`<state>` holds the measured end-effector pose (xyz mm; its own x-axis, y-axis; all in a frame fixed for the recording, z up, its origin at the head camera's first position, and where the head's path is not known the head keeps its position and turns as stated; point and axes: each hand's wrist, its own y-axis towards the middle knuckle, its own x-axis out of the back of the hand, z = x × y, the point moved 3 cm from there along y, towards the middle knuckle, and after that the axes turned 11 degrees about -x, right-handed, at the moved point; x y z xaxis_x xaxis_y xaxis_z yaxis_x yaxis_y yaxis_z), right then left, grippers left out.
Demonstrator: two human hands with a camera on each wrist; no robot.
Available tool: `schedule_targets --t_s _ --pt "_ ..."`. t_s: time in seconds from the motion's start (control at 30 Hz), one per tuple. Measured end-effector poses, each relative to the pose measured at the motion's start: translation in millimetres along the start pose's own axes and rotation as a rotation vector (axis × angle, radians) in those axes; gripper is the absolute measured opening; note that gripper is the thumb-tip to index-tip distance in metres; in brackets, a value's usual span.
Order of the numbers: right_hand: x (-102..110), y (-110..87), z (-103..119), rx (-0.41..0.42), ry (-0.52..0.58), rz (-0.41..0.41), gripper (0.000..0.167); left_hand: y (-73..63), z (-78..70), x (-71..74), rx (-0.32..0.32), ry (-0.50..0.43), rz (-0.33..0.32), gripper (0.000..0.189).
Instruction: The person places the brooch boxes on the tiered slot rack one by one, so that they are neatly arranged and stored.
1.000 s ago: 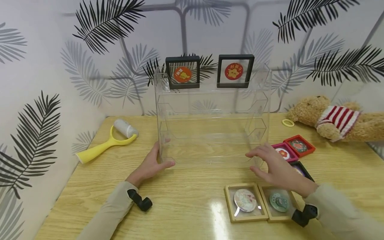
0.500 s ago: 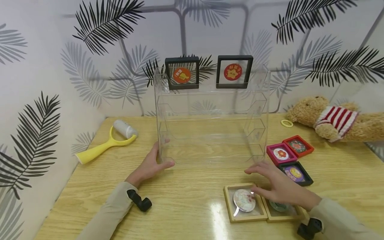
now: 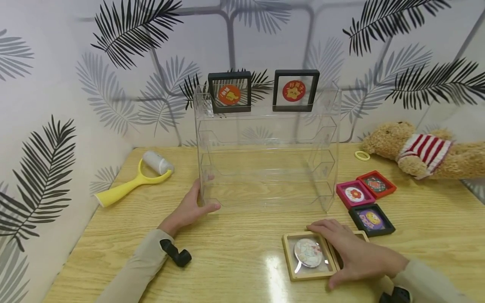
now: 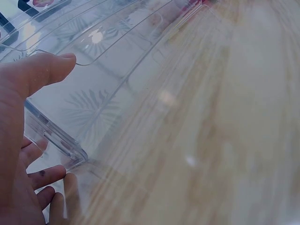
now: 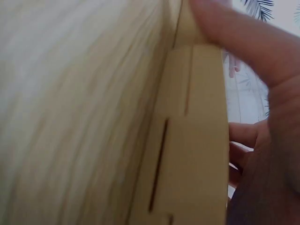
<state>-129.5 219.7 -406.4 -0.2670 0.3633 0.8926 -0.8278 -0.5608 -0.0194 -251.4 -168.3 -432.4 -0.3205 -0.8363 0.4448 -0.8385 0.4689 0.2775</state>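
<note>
A clear acrylic display rack with stepped tiers stands mid-table, two black frames with round badges on its top tier: one orange, one red. My left hand holds its lower left corner, thumb in front and fingers round the side panel. Two wooden badge frames lie side by side before the rack. The left wooden frame shows a pale round badge. Over the right wooden frame my right hand spreads, hiding its badge; the thumb is at its near edge.
To the right lie a pink frame, a red frame and a black frame with a purple picture. Behind them are a yellow ring and a teddy bear. A yellow Y-shaped handle and a grey roller lie left.
My right hand has left the rack's right side and come down toward me onto the right wooden frame, uncovering the pink and black frames. My left hand stays at the rack.
</note>
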Motion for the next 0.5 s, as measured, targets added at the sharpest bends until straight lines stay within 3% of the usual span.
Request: schedule_targets --t_s 0.13,0.3,0.4,0.5 --pt "-2.1 1.6 0.2 -0.027 0.031 -0.021 0.103 -0.3 0.0 1.3 -0.016 -0.003 -0.005 0.080" --pt "-8.3 5.4 -0.1 -0.058 0.047 -0.113 0.099 -1.3 1.4 1.0 -0.015 0.008 -0.014 0.080" --pt "-8.0 11.2 3.0 -0.012 0.094 -0.175 0.102 -1.4 0.8 0.5 -0.013 0.017 -0.014 0.080" --pt "-3.2 20.1 7.2 0.067 0.241 -0.175 0.103 -0.8 0.2 0.5 -0.008 0.018 -0.016 0.081"
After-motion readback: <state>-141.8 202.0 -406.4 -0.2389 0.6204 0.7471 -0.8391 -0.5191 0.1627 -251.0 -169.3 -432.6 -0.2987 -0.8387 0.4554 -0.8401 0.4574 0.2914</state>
